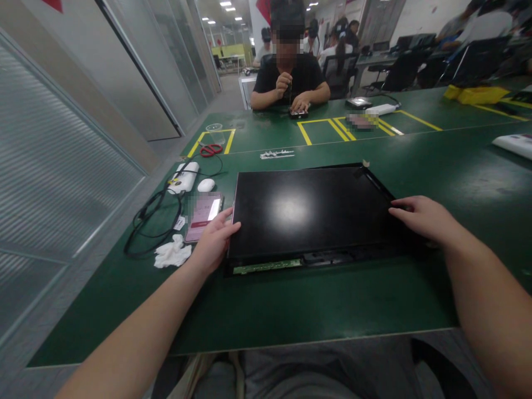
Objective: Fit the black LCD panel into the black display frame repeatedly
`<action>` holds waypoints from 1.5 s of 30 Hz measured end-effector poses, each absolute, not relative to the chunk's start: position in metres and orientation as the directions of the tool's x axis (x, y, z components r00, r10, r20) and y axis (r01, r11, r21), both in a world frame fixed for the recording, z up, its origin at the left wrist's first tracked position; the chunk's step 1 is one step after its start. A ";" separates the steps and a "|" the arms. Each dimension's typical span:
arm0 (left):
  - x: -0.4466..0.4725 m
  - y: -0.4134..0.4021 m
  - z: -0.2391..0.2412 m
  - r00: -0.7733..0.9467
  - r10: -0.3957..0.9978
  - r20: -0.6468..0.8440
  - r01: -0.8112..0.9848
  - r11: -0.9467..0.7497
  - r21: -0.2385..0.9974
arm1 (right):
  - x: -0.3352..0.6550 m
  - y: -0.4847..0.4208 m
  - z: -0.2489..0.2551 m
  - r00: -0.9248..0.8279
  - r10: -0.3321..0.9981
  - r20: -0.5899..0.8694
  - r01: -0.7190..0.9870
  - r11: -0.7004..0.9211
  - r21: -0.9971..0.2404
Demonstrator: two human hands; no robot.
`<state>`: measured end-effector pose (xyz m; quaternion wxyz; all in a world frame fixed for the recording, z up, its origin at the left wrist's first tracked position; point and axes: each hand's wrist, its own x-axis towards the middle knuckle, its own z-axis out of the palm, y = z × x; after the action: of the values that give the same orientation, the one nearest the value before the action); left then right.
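Observation:
A black flat display panel (316,216) lies glossy side up in a thin black frame (376,185), whose rim shows at the back and right. A green circuit board strip (268,267) is exposed along the near left edge. My left hand (214,238) pinches the panel's left edge, thumb on top. At the right edge, my right hand (424,219) grips with thumb and forefinger over the rim; its other fingers are hidden underneath. A small pale tab (366,163) sticks up at the far right corner.
Left on the green table (316,310) are a phone (203,216), crumpled tissue (172,252), white mouse-like case (206,185), white power bank (184,177), black cable (137,221) and red-handled scissors (211,149). Small white pieces (276,154) lie behind the panel. A person (291,77) works opposite.

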<state>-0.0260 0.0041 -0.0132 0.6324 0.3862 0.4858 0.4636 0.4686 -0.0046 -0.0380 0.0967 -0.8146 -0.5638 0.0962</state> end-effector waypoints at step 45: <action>-0.028 0.002 -0.009 0.149 0.955 -0.258 -0.168 0.281 0.945 | 0.475 -0.008 -0.031 0.390 0.910 -0.140 0.818 -0.412 -0.402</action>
<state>-0.0283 0.0018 -0.0089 0.6387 0.4080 0.4823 0.4393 0.4751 -0.0077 -0.0311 0.1351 -0.8227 -0.5251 0.1711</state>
